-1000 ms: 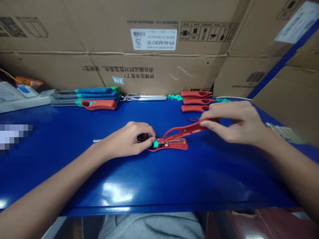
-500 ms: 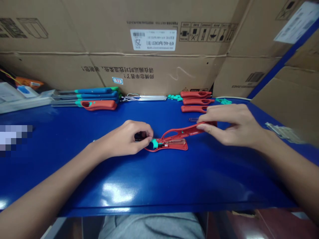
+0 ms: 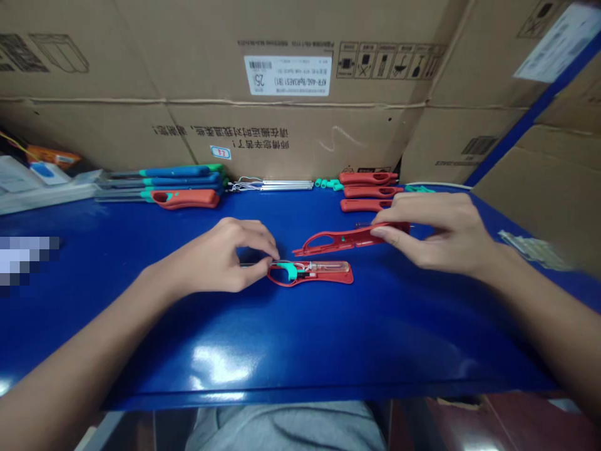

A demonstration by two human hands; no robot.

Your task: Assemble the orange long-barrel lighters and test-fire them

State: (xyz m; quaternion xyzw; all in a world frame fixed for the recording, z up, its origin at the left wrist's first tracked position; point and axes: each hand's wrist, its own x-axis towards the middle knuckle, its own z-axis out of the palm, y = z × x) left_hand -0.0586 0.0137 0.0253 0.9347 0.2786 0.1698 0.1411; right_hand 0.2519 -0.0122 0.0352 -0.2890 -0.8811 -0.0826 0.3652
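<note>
One red lighter half-shell (image 3: 350, 276) lies on the blue table, its inside facing up. Set in it are a teal trigger (image 3: 291, 270), a clear fuel tank (image 3: 328, 267) and thin white wires. My left hand (image 3: 235, 254) pinches a thin metal tube at the left end of this shell; the fingers cover most of the tube. In my right hand (image 3: 432, 235), closed between thumb and fingers, is the matching red half-shell (image 3: 345, 240). It hangs tilted just behind the filled shell, apart from it.
At the back left is a stack of long-nosed lighters (image 3: 183, 181) in blue, green and red. Metal tubes with wires (image 3: 286, 185), teal caps (image 3: 323, 183) and red half-shells (image 3: 366, 191) line the cardboard wall (image 3: 300, 125). Clear tanks (image 3: 535, 250) lie at the right.
My right hand has raised its half-shell slightly, moving it back and clear of the lower shell. My left hand has slid left, uncovering more of the teal trigger.
</note>
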